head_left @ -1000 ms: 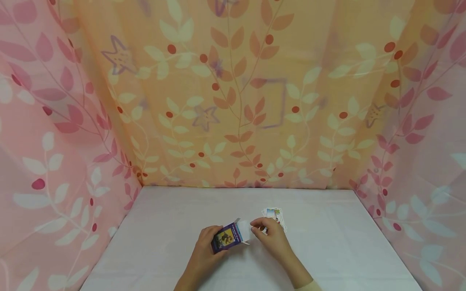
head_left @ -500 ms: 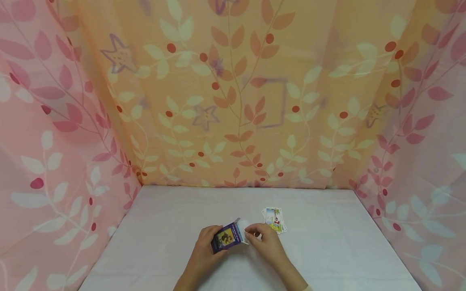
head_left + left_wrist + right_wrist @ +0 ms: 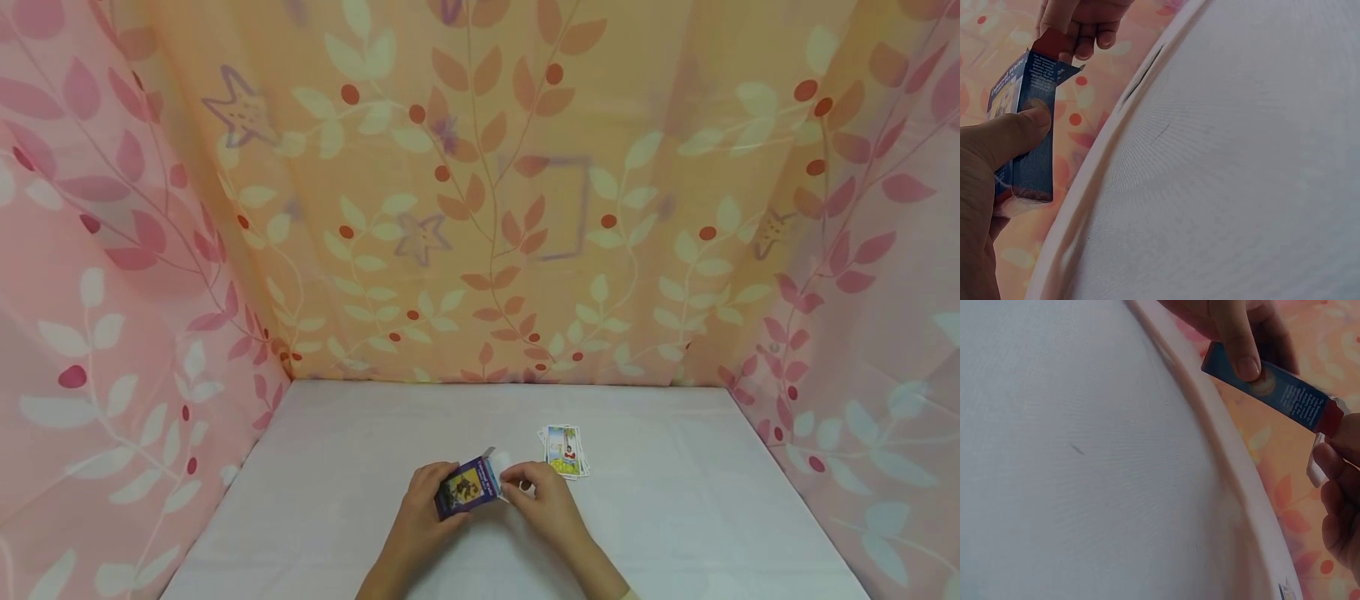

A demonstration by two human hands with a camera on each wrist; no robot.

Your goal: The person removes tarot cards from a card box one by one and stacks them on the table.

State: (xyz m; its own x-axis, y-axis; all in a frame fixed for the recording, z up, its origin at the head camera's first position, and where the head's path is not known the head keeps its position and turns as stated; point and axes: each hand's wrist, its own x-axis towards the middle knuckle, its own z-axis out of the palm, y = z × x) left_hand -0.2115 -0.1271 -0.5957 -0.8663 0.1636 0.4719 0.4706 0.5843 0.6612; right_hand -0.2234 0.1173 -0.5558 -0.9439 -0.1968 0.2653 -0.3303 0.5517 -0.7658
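Observation:
My left hand grips a purple-blue card box by its closed end, its thumb lying along the narrow side in the left wrist view. The box is tilted, with its open end facing right and flaps sticking out, one of them red. At that end, my right hand pinches a flap with thumb and curled fingers; the exact contact is partly hidden. Just beyond the right hand, a loose stack of picture cards lies face up on the table.
A white cloth covers the table. Patterned curtains stand behind it and along both sides, pink on the left and right.
My right hand has moved left from beside the cards to the open end of the box, uncovering the card stack. My left hand and the box have stayed nearly still.

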